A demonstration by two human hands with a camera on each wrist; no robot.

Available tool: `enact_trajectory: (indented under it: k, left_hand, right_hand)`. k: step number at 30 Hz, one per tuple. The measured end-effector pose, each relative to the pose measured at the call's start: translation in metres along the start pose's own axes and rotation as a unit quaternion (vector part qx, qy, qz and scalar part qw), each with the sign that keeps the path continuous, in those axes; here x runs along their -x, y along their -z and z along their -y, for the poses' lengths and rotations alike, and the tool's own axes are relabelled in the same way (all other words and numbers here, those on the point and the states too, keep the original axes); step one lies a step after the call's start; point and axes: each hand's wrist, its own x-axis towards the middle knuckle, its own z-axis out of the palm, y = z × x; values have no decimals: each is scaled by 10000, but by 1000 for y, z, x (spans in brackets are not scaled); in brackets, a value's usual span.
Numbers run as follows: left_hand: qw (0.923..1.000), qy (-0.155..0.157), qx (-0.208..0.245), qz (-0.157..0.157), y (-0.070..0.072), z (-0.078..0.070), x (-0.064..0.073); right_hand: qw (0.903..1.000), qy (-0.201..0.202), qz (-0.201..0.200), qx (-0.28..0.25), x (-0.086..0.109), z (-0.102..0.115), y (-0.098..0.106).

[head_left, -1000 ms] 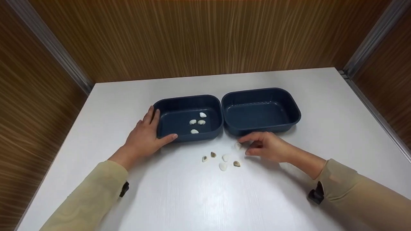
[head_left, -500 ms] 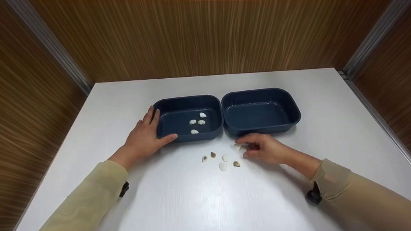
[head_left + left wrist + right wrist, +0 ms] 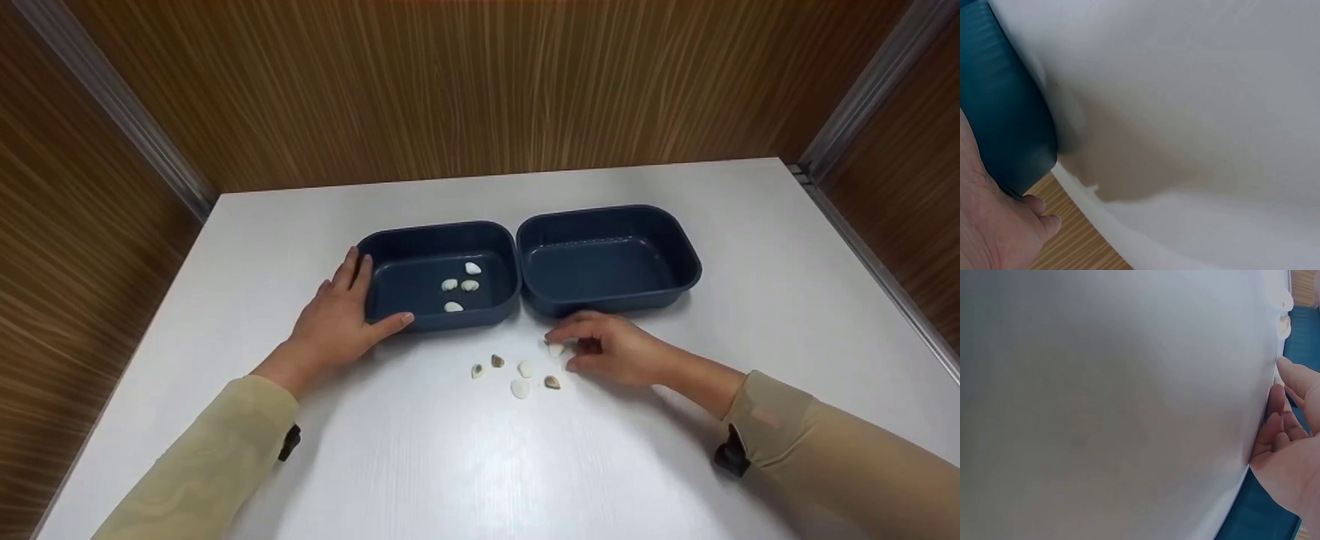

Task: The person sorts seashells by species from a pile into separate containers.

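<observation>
My left hand (image 3: 334,319) rests with spread fingers against the left end of the left dark blue tray (image 3: 450,322), thumb along its front rim. The left wrist view shows the same hand (image 3: 999,230) beside the tray's outer wall (image 3: 1010,107). Inside that tray lie several pale seashells (image 3: 469,286). My right hand (image 3: 619,349) is low over the table before the right tray (image 3: 615,304), its index finger and thumb curved about a white seashell (image 3: 556,349). In the right wrist view, the right hand (image 3: 1292,433) has its other fingers curled in.
Several loose shells lie left of my right hand, including a white shell (image 3: 520,388) and a brown one (image 3: 552,382). Both trays stand side by side on the white table (image 3: 450,465). Wood-grain panels (image 3: 480,90) enclose its back and sides.
My right hand has moved slightly left and closed its finger and thumb about the white seashell, which has turned and shifted a little toward me. My left hand stays on the tray.
</observation>
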Motion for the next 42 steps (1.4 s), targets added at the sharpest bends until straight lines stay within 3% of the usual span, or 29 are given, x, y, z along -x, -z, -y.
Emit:
enact_trajectory:
  k: [31, 42]
  left_hand:
    - [10000, 2, 78, 34, 0, 0, 0]
    - [9999, -104, 9, 8, 2, -1, 2]
  right_hand:
    - [9993, -103, 5, 348, 0, -2, -1]
    - [9995, -262, 83, 171, 1, -2, 0]
